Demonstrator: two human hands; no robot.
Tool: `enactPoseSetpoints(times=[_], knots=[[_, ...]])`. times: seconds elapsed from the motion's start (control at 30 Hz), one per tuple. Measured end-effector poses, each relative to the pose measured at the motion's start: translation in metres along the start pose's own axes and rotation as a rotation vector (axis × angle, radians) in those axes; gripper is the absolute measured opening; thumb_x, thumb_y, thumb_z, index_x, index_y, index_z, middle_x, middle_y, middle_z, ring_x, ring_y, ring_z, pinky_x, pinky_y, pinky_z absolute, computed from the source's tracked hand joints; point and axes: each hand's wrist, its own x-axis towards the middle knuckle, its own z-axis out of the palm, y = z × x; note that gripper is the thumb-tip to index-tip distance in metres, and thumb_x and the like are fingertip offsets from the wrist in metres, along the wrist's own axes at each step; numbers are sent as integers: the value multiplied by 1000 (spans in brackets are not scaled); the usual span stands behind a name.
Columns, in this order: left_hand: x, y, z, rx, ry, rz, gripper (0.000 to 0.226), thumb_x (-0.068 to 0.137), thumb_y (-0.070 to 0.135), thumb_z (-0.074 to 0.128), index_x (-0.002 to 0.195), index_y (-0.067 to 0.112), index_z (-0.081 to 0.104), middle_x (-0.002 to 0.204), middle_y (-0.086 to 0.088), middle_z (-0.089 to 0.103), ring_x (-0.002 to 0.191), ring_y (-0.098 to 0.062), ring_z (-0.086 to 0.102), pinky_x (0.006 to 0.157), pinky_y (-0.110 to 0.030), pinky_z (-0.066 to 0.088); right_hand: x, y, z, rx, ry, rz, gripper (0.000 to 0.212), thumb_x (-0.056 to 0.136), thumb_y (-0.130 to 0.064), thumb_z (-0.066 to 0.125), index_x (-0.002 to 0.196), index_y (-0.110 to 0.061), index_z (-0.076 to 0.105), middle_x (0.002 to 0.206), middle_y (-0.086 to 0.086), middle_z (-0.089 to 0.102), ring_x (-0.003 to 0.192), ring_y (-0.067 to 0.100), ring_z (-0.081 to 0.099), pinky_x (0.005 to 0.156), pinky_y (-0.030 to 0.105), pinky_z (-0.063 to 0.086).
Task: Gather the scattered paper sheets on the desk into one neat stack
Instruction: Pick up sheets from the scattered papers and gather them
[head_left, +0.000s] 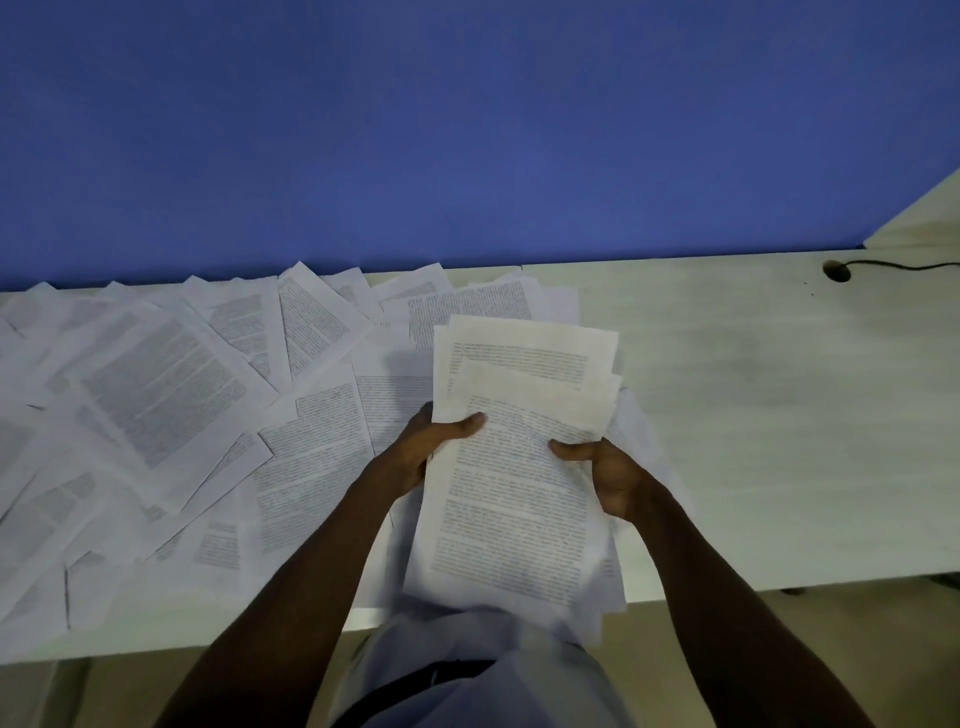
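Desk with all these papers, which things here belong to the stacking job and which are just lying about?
Part of the job:
- held sheets, gripped by the left hand and right hand
- scattered sheets spread over the desk

Just lying about:
- black cable running into the cable hole
- blue partition

The room is dim, with a cool bluish cast over everything. The blue partition (467, 130) is darkest at its upper corners and lighter toward the middle right. The held sheets (519, 467) look warmer and creamier than the scattered sheets (156, 395), which read grey-blue. A soft shadow lies under the left hand (431, 447) on the papers beneath. Print is smeared and unreadable throughout. The desk (779, 415) edge bows with wide-angle distortion, and the lower paper edges blur.
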Motion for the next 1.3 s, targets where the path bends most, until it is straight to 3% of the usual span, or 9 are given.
enactPoseSetpoints(times=[0.23,0.37,0.57,0.7,0.8,0.93,1.1,1.17,1.3], knots=[[-2,8,-10,-73,-166,-140,44,89,7,71,132,6,63,130,-16,66,118,-33,65,100,-48,53,0,-7,16,-124,111,-28,51,89,-19,78,136,-6,64,134,16,68,119,33,68,105,50,52],[10,9,-23,-265,258,-11,47,79,2,79,124,-2,65,122,-22,69,104,-35,71,86,-54,58,-1,-10,14,-98,237,-64,74,78,-56,82,138,-16,65,134,7,70,122,26,67,112,48,47],[33,-36,-49,-531,430,-28,84,51,25,101,126,8,66,126,-14,69,110,-35,68,93,-64,52,-11,22,17,117,147,-50,46,100,-18,64,144,-10,56,139,16,65,128,34,63,102,51,55],[-3,-35,-13,-487,460,-84,45,78,6,83,120,6,67,114,-12,72,103,-34,68,89,-58,55,1,43,33,12,207,-136,57,82,4,78,135,-2,57,139,30,56,133,50,52,106,68,45],[-38,-6,-42,-441,295,-56,27,85,20,73,109,7,71,105,-15,73,91,-35,71,70,-51,60,-12,43,23,-21,345,-89,54,77,11,78,127,-6,64,127,20,69,121,41,63,89,53,60],[-69,33,-119,-517,179,-115,50,95,47,55,129,12,65,129,-19,65,122,-43,57,104,-70,38,-37,32,5,-197,271,-112,48,85,4,75,125,-19,62,120,3,73,112,19,68,75,27,60],[-69,61,-91,142,65,-272,36,81,19,77,115,10,72,105,-11,76,92,-25,71,84,-37,54,-15,22,26,-216,120,9,81,70,-9,90,141,-11,51,135,23,61,122,41,63,89,53,60],[-65,63,-82,224,28,-339,33,80,6,76,112,8,71,112,-15,74,94,-27,71,85,-39,55,-10,20,35,-234,71,-7,72,75,-6,84,139,-9,52,133,24,62,119,41,65,89,54,59],[-62,57,-111,120,-128,-336,82,57,4,94,131,8,60,131,-20,64,118,-37,64,100,-53,51,-20,19,24,-231,55,-45,72,79,-9,83,143,-10,48,135,24,61,122,42,63,95,60,56]])
